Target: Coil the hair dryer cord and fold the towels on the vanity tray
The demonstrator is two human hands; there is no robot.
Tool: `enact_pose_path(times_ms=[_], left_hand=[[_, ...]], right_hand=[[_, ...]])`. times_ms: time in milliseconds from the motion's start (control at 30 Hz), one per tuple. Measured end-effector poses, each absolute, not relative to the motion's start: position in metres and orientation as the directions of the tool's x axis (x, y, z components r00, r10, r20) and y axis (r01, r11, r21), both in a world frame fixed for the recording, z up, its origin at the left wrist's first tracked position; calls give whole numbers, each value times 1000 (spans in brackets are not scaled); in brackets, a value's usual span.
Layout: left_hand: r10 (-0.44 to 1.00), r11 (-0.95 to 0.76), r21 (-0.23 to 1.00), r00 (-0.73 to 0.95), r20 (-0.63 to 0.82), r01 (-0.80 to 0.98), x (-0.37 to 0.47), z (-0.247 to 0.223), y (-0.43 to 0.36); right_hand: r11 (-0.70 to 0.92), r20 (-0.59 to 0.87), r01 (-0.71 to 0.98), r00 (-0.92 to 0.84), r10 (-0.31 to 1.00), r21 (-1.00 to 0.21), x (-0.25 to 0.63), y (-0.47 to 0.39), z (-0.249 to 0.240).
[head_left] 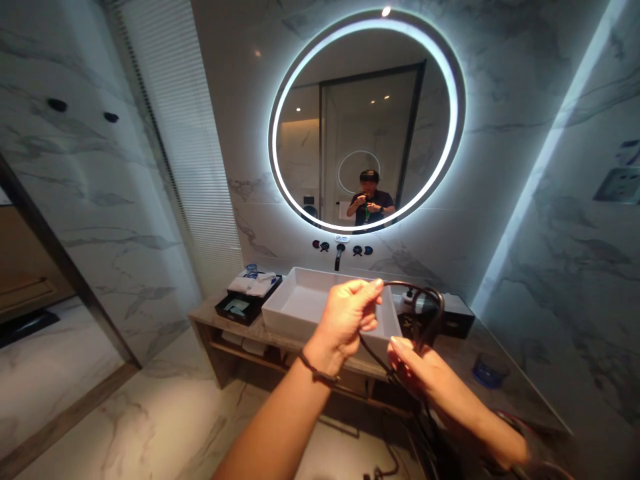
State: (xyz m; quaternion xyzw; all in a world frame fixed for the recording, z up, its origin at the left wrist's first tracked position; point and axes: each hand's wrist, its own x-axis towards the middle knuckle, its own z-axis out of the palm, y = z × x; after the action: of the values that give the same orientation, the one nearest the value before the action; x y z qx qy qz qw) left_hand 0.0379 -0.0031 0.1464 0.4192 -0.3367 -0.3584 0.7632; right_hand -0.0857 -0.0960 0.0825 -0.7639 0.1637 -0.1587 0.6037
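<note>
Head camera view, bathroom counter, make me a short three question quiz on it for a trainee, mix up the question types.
1. True or false: the left hand pinches the black cable between thumb and fingers.
2. What lies on the black tray left of the white basin?
A. folded white towels
B. a kettle
C. shoes
3. Fill in: the round mirror has a glowing ____ around its edge.

Key:
1. True; the right hand grips the same cable lower down, and it loops between the two hands.
2. A, the folded white towels.
3. Ring of light.
</note>
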Motion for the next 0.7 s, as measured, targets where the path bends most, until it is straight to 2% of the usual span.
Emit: enact_pose_path(times_ms=[67, 133, 233, 367, 467, 533, 600, 700], left_hand=[[-822, 447, 788, 542, 175, 423, 19, 132, -20], [-815, 482, 728, 554, 168, 488, 4, 125, -32], [-853, 442, 740, 492, 172, 508, -3, 126, -40], [-894, 346, 794, 431, 118, 501, -4, 133, -44], [-880, 376, 767, 459, 120, 520, -6, 138, -48], [-866, 405, 785, 471, 166, 468, -3, 140, -48], [-842, 443, 821, 483, 242, 361, 5, 136, -42], [-777, 459, 869, 557, 292, 185, 13, 109, -26]], right_hand=[[-207, 57, -43, 890, -452, -977, -83, -92, 81], [-265, 97, -39, 871, -482, -964, -85, -94, 83], [-288, 98, -61, 857, -506, -956, -92, -101, 87], [-142, 10, -48, 922, -386, -989, -98, -108, 89], [8, 10, 13, 963, -268, -1000, -99, -109, 92], [43, -25, -16, 976, -216, -999, -100, -107, 93], [5, -50, -50, 965, -257, -999, -101, -106, 92], [36, 6, 25, 895, -445, -999, -101, -106, 88]])
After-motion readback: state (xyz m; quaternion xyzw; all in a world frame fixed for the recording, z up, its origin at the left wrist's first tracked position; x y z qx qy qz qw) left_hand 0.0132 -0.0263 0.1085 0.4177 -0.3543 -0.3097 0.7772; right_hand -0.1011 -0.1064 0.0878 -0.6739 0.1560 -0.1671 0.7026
